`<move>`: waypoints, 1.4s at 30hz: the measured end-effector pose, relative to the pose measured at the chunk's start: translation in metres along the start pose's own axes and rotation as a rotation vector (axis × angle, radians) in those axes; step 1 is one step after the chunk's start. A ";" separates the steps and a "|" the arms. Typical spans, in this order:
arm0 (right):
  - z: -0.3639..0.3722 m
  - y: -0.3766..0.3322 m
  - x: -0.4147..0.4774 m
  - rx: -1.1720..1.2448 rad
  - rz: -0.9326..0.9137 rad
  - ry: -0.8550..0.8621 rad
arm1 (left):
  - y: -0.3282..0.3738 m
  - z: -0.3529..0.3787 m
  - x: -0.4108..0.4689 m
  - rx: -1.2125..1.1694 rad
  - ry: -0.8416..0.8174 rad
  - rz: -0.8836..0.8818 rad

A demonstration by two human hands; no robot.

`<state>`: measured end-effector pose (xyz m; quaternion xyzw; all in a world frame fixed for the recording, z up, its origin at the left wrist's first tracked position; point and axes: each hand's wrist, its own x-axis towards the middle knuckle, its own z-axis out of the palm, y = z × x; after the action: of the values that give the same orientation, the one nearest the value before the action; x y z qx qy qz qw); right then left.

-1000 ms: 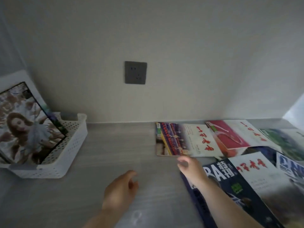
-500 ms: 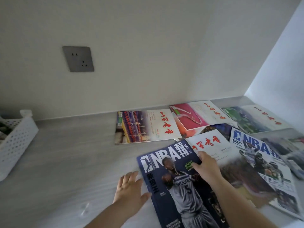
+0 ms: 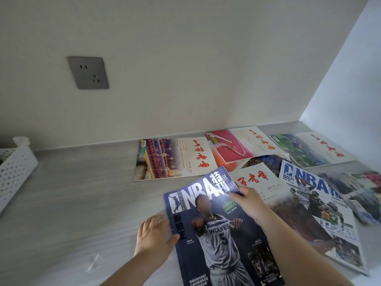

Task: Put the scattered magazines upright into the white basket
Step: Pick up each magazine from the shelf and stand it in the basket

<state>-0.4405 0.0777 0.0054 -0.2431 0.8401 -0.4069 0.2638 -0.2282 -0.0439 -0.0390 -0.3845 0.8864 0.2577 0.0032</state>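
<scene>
A dark blue NBA magazine [image 3: 216, 230] with a Wolves player on its cover lies in front of me, its far right corner lifted off the counter. My right hand [image 3: 247, 201] pinches that raised corner. My left hand [image 3: 154, 234] grips the magazine's left edge, thumb on the cover. Several other magazines lie flat behind and to the right: one with a red-and-purple photo [image 3: 171, 158], a pink one [image 3: 237, 144], a green one [image 3: 309, 148], a white one with red script [image 3: 261, 182] and a second NBA issue [image 3: 317, 205]. Only a corner of the white basket [image 3: 14, 168] shows at the far left.
The grey counter [image 3: 82, 193] runs between the basket and the magazines. A grey wall socket [image 3: 88, 72] sits on the back wall. A side wall [image 3: 350, 79] closes off the right end.
The view has swung right, pushing the basket to the frame's left edge. My right hand moved onto the NBA magazine and raised its far corner; my left hand closed on its left edge.
</scene>
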 end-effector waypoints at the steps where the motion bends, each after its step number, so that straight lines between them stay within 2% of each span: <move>1: -0.001 -0.004 -0.002 0.038 -0.019 -0.001 | 0.000 -0.004 0.001 -0.057 0.027 -0.008; 3: -0.004 -0.015 -0.007 0.110 -0.057 -0.039 | -0.002 -0.011 0.003 -0.237 0.065 -0.030; 7: -0.003 -0.042 -0.012 0.259 -0.133 -0.087 | -0.006 -0.031 0.006 -0.752 0.110 -0.084; 10: 0.002 -0.066 -0.014 0.332 -0.173 -0.090 | -0.014 -0.046 0.006 -0.956 0.266 -0.101; 11: 0.005 -0.074 -0.014 0.353 -0.177 -0.083 | -0.018 -0.052 0.005 -0.985 0.272 -0.106; 14: 0.020 -0.101 -0.013 0.379 -0.216 -0.067 | -0.035 -0.075 -0.003 -0.907 0.187 -0.092; 16: 0.037 -0.122 -0.013 0.371 -0.261 -0.073 | -0.047 -0.096 -0.008 -0.851 0.220 -0.075; 23: 0.117 -0.220 -0.006 0.276 -0.390 -0.041 | -0.098 -0.182 -0.041 -0.700 0.594 -0.059; 26: 0.154 -0.270 -0.010 0.256 -0.434 0.002 | -0.123 -0.223 -0.054 -0.591 0.687 -0.054; 33: 0.216 -0.370 -0.028 0.406 -0.558 -0.067 | -0.188 -0.304 -0.077 -0.416 0.963 0.007; 37: 0.251 -0.412 -0.036 0.466 -0.639 -0.087 | -0.227 -0.326 -0.080 -0.439 1.134 0.014; 42: 0.306 -0.436 -0.034 0.516 -0.668 -0.164 | -0.275 -0.319 -0.073 -0.553 1.194 -0.062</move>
<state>-0.1345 -0.3105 0.2056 -0.4593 0.5621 -0.6461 0.2359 0.0725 -0.2981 0.1279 -0.4733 0.6256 0.2182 -0.5805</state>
